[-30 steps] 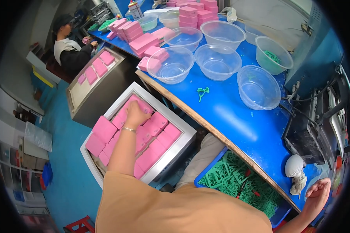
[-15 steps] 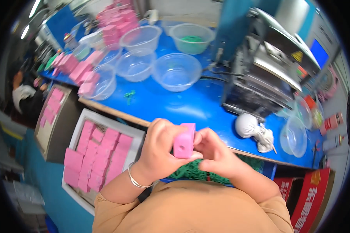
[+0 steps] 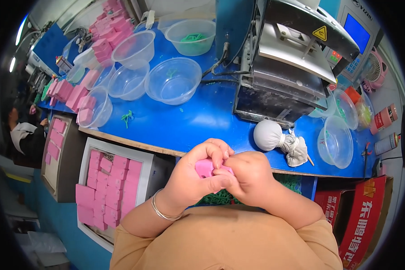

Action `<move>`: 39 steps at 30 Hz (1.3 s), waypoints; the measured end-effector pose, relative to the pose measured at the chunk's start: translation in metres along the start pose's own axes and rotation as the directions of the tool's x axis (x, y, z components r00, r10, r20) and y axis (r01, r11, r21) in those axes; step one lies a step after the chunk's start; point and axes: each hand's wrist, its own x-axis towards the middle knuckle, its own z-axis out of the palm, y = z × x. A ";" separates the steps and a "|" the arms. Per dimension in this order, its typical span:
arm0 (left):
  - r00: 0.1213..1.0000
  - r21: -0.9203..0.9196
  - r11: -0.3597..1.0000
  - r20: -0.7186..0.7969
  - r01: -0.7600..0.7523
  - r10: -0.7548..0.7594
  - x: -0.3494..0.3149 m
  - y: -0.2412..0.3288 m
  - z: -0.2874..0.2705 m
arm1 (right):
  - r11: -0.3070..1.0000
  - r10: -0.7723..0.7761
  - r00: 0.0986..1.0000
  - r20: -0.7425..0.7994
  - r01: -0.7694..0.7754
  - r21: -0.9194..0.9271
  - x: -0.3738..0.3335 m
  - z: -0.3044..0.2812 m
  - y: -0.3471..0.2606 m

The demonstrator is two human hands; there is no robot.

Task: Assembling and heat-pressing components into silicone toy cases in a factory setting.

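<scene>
A small pink block (image 3: 205, 168) is held in front of my body, mostly covered by fingers. My left hand (image 3: 191, 177) wraps round it, with a pale bangle on that wrist. From the other side my right hand (image 3: 252, 174) presses in, its fingers curled against the block's right end and touching the left thumb. Those right fingertips are partly hidden. Below the hands, a container of tangled green pieces (image 3: 220, 197) shows in part.
A white-rimmed box (image 3: 145, 173) of pink blocks (image 3: 109, 185) stands at left. On the blue table (image 3: 184, 128) are several clear bowls (image 3: 173, 83), a black pressing machine (image 3: 279, 96) and a tied white cloth bundle (image 3: 269, 136). A red carton (image 3: 362, 220) sits at lower right; a person (image 3: 24, 135) is far left.
The pink block has tipped from upright, and more of it is covered. My right hand has closed in against it and the left hand. The whole view has shifted slightly.
</scene>
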 end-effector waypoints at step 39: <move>0.984 0.158 0.979 -0.142 0.130 -0.107 -0.020 -0.014 -0.005 | 0.206 0.540 0.806 0.244 -0.408 0.890 -0.022 0.027 -0.006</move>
